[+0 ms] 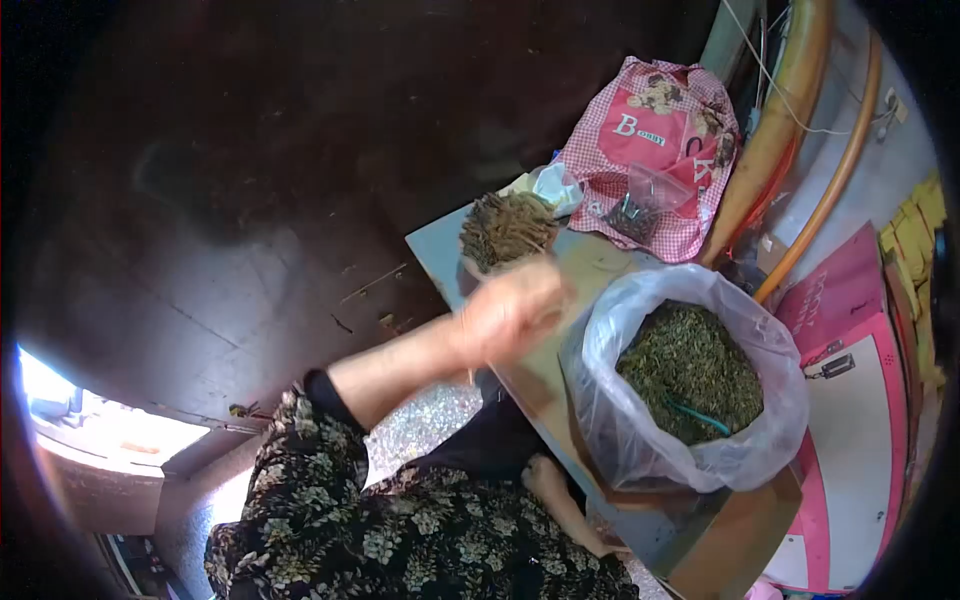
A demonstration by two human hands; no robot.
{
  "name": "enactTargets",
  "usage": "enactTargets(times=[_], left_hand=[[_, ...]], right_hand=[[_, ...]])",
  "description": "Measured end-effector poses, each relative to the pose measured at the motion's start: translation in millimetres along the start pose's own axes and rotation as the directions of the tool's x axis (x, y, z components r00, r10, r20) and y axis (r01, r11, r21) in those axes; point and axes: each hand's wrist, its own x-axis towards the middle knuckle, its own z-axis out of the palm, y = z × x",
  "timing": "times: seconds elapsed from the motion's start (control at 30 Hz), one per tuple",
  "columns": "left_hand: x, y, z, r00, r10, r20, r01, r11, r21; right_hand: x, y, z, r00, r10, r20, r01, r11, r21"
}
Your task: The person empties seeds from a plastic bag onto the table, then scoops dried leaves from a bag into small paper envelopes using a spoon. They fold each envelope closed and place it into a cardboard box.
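On my feed the left hand (515, 310) is blurred, its fingers curled; I can't tell its grip, nor the right hand's (545, 478). The dried-stalk bundle (507, 228) sits by the table's (435, 240) far-left corner: a careless swipe could tip it off. Snagging the plastic bag's (630, 445) loose rim could spill crumbled leaves (690, 355).

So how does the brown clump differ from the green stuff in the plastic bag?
Colour: the brown clump is tan-brown; the green stuff is dark green. Texture: the clump looks coarse and stringy; the green stuff looks finely broken. Place: the green stuff lies inside the open plastic bag; the clump sits outside it. Both look like plant matter.
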Motion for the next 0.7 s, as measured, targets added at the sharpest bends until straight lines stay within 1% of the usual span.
enactTargets(times=[0.03, 0.07, 0.1, 0.13, 0.17, 0.23, 0.27, 0.33, 0.37, 0.43, 0.47, 0.5, 0.57, 0.6, 0.63, 0.7], left_hand=[[27, -23, -12, 0.998, -0.063, 0.006, 0.063, 0.997, 0.036], [49, -45, -15, 0.974, -0.228, -0.013, 0.228, 0.974, 0.016], [69, -76, -16, 0.97, -0.243, -0.018, 0.243, 0.962, 0.123], [89, -93, -18, 0.951, -0.309, 0.021, 0.305, 0.947, 0.097], [109, -108, -17, 0.928, -0.369, 0.059, 0.364, 0.928, 0.075], [141, -142, 1, 0.937, -0.319, 0.146, 0.291, 0.939, 0.184], [153, -156, 16, 0.923, -0.338, 0.185, 0.311, 0.937, 0.16], [176, -183, 51, 0.92, -0.304, 0.246, 0.25, 0.941, 0.227], [185, -199, 71, 0.925, -0.249, 0.287, 0.155, 0.936, 0.315], [202, -212, 102, 0.925, -0.178, 0.337, 0.037, 0.922, 0.386], [212, -207, 109, 0.902, -0.171, 0.396, -0.001, 0.918, 0.397], [216, -213, 123, 0.901, -0.166, 0.4, -0.003, 0.922, 0.388], [224, -228, 148, 0.965, -0.009, 0.261, -0.087, 0.932, 0.353], [231, -232, 159, 0.917, -0.185, 0.352, 0.025, 0.911, 0.413], [233, -237, 166, 0.916, -0.181, 0.358, 0.022, 0.914, 0.405], [237, -232, 167, 0.796, -0.331, 0.507, 0.059, 0.875, 0.48]], right_hand=[[-3, -3, 0, 0.987, -0.096, -0.131, 0.105, 0.992, 0.069], [-2, -15, -16, 0.984, 0.111, 0.14, -0.119, 0.992, 0.048], [-1, -10, -14, 0.991, 0.07, 0.11, -0.069, 0.998, -0.004], [-2, -5, -8, 0.996, 0.026, 0.081, -0.022, 0.998, -0.055], [-8, -14, -16, 0.962, 0.262, 0.079, -0.27, 0.859, 0.435], [13, -3, -23, 0.962, 0.266, 0.064, -0.266, 0.858, 0.438], [20, 2, -25, 0.963, 0.265, 0.053, -0.261, 0.863, 0.432], [32, 3, -44, 0.964, 0.266, 0.033, -0.255, 0.873, 0.415], [39, -2, -57, 0.966, 0.259, 0.02, -0.245, 0.88, 0.407], [53, 4, -65, 0.968, 0.249, 0.0, -0.23, 0.892, 0.389], [58, 11, -64, 0.969, 0.247, -0.007, -0.226, 0.897, 0.381], [61, 18, -62, 0.969, 0.246, -0.013, -0.223, 0.901, 0.373], [67, 33, -55, 0.97, 0.241, -0.027, -0.216, 0.909, 0.358], [68, 42, -50, 0.971, 0.237, -0.034, -0.211, 0.912, 0.352], [69, 50, -43, 0.971, 0.234, -0.039, -0.206, 0.916, 0.345], [70, 66, -31, 0.973, 0.224, -0.047, -0.197, 0.923, 0.331]])
